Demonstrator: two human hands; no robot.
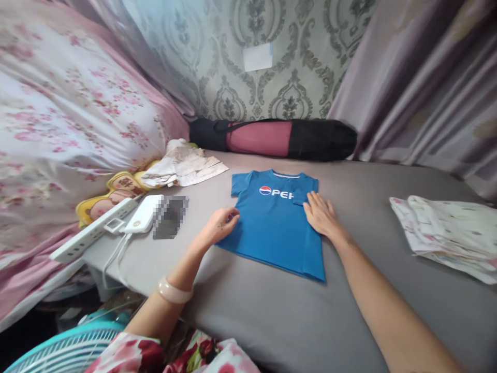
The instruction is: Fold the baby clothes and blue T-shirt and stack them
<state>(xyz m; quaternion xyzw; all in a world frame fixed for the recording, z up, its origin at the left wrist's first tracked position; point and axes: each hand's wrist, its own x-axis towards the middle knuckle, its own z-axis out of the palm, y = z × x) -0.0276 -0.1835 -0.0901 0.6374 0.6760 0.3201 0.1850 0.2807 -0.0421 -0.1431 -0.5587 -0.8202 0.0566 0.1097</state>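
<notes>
Blue T-shirt (pixel 274 228) lies face up in the middle of the mattress (pixel 248 311), collar toward the far edge, right side tucked in over the logo. Left hand (pixel 221 224): fingers curled, pinching the shirt's left edge just below the sleeve. Right hand (pixel 320 213): open and flat, palm pressing the tuck, gripping nothing. The risk as I see it: that thin pinch could drag the whole shirt sideways and wrinkle it, and if the palm eases the tuck may spring open.
</notes>
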